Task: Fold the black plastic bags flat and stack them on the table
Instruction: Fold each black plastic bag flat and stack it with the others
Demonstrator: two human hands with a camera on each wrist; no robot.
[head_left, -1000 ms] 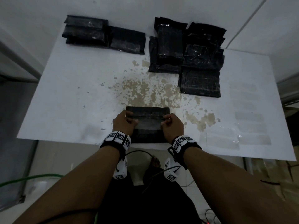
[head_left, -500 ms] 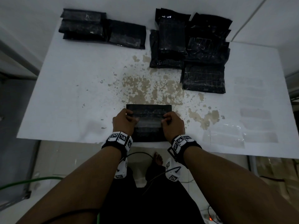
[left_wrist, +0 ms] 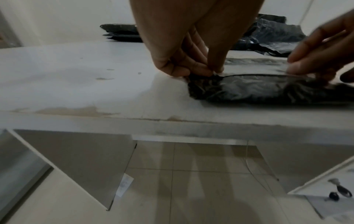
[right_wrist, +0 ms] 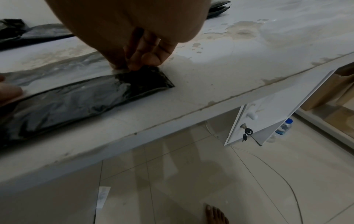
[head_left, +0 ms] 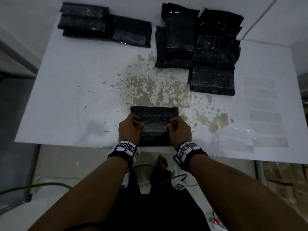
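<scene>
Bag (head_left: 154, 114) lies flat on the table (head_left: 75, 97), at the near edge, centred in front of the person. Black, glossy plastic, rectangular, crinkled all over with fine creases that catch the light. A folded layer lies across its middle; in the wrist views the upper flap edge shows as a thin dark line running between the two hands, with a greyish sheen on the surface below it.

Left hand (head_left: 129, 129): fingers curled, thumb and fingertips (left_wrist: 201, 71) pinching the bag's left edge at the fold, knuckles low over the table.

Right hand (head_left: 180, 129): same posture, fingers (right_wrist: 147, 59) bunched and pinching the right edge at the corner of the fold. That corner of the bag (right_wrist: 143, 78) lies flat against the table below the pinch.

Far left of table: stack (head_left: 83, 20) of folded black bags, with one more bag (head_left: 131, 33) just beside it, overlapping. Far right: loose pile (head_left: 200, 40) of unfolded black bags, overlapping, more rumpled.

Tabletop white, with brown patches (head_left: 150, 87) of worn coating between bag and pile.
</scene>
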